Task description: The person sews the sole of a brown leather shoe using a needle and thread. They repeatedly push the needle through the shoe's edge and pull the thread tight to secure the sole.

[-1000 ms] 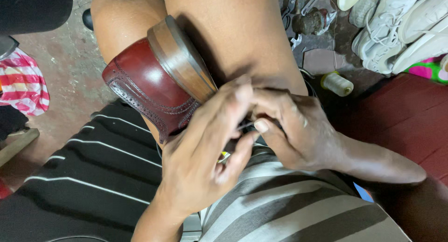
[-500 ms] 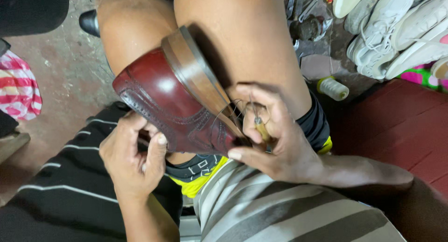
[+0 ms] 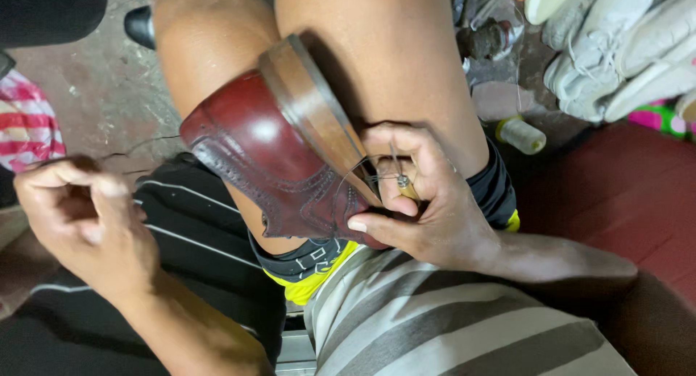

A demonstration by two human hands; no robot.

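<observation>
A dark red leather shoe [image 3: 268, 166] with a tan sole [image 3: 312, 108] is wedged between my bare knees, sole edge turned up. My right hand [image 3: 424, 209] grips the shoe's heel end and pinches a small awl [image 3: 404, 185] with a pale handle against the sole. Thin dark thread [image 3: 362, 169] loops from the sole by the awl. My left hand [image 3: 80, 220] is out at the left, fingers closed, pulling a thin thread [image 3: 138, 145] that runs back toward the shoe.
Several white sneakers [image 3: 616, 50] are piled at the top right. A spool of pale thread [image 3: 520, 134] lies on the floor beside my right thigh. A red-and-white striped cloth [image 3: 25, 126] is at the left edge, and a black shoe toe [image 3: 139, 24] at the top.
My left hand left the shoe and moved out to the left, drawing the thread taut. My right hand stayed on the heel with the awl.
</observation>
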